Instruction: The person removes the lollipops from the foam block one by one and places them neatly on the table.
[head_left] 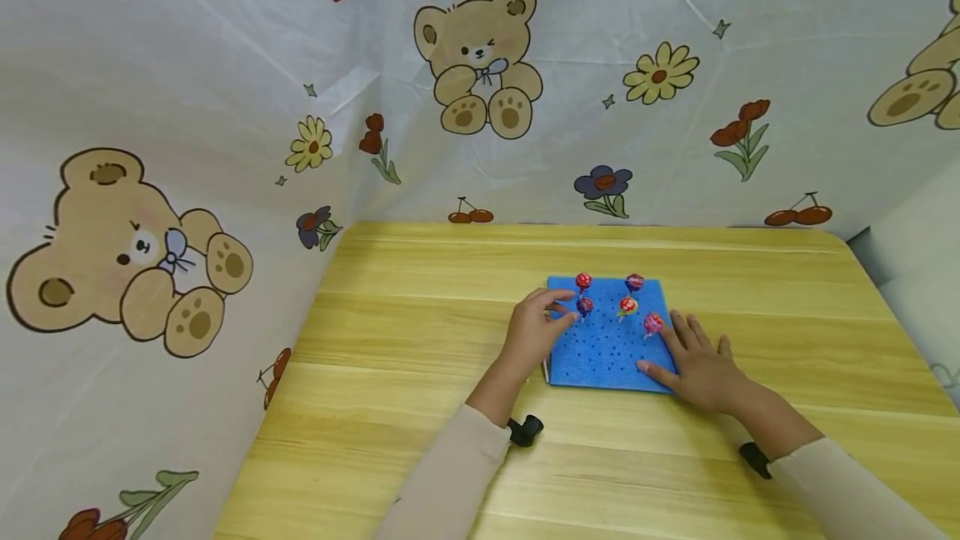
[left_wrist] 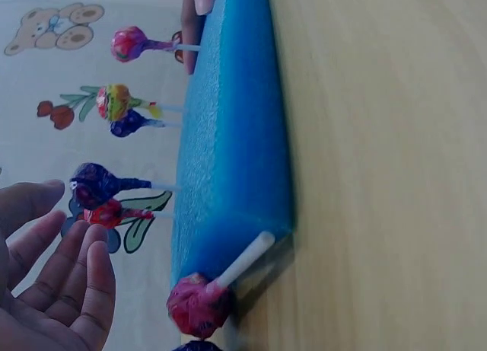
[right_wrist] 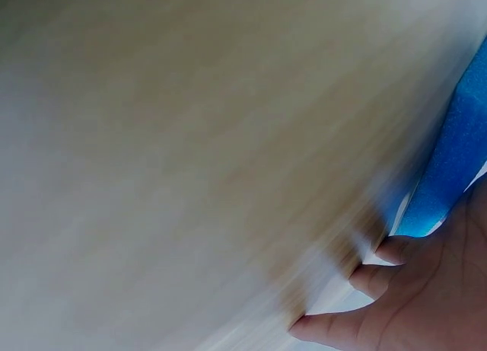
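A blue foam block point(head_left: 600, 361) dotted with small holes has several wrapped lollipops standing in it on white sticks. My left hand point(head_left: 534, 325) is at the block's left side, thumb and fingers apart around a dark purple lollipop point(left_wrist: 93, 185); the fingertips are right by its wrapper. Just behind that one stands a red lollipop point(head_left: 583, 280). My right hand point(head_left: 705, 373) spreads along the block's right edge, its thumb over the top near a pink lollipop point(head_left: 653, 322). A yellow-and-red lollipop point(head_left: 627, 306) and another purple lollipop point(head_left: 634, 282) rise between the hands.
Beside the block's left end lies a pink-wrapped lollipop point(left_wrist: 199, 305), with a dark wrapper point(left_wrist: 196, 346) partly cut off below it. The wooden table point(head_left: 420, 315) extends around the block. A bear-print cloth point(head_left: 480, 173) hangs behind and to the left.
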A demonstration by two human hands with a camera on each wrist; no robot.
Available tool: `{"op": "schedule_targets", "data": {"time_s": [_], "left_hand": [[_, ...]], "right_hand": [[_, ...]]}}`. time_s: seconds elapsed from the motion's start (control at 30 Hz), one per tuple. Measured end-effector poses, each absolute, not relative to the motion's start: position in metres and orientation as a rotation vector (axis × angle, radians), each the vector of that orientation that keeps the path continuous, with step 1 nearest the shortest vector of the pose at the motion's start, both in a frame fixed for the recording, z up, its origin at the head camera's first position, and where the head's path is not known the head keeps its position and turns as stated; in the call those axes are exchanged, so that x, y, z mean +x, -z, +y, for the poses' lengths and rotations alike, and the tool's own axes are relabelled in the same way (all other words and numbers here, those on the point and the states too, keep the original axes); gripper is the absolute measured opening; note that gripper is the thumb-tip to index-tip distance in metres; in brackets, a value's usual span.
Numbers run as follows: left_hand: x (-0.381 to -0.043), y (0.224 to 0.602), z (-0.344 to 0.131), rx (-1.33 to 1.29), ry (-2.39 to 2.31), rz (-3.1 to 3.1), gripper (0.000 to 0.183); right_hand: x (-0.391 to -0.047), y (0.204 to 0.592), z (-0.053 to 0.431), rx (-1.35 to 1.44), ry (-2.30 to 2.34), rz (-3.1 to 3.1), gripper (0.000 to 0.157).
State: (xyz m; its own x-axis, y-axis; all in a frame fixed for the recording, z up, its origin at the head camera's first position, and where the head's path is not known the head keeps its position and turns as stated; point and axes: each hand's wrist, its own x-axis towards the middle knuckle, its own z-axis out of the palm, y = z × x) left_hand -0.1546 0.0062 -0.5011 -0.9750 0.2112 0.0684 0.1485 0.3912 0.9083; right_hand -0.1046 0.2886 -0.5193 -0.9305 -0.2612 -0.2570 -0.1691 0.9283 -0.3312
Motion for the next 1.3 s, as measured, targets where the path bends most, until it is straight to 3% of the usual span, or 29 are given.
{"op": "schedule_targets", "data": {"time_s": [0.47, 1.3], "left_hand": [[-0.159, 0.504, 0.026, 0.350, -1.562, 2.609, 0.040], [-0.159, 0.503, 0.027, 0.382, -1.588, 2.625, 0.032]], "right_hand": [[-0.106, 0.525, 0.292, -0.332, 0.419, 2.813, 0.096], [-0.106, 0.524, 0.291, -0.332, 0.414, 2.818, 0.096]]}}
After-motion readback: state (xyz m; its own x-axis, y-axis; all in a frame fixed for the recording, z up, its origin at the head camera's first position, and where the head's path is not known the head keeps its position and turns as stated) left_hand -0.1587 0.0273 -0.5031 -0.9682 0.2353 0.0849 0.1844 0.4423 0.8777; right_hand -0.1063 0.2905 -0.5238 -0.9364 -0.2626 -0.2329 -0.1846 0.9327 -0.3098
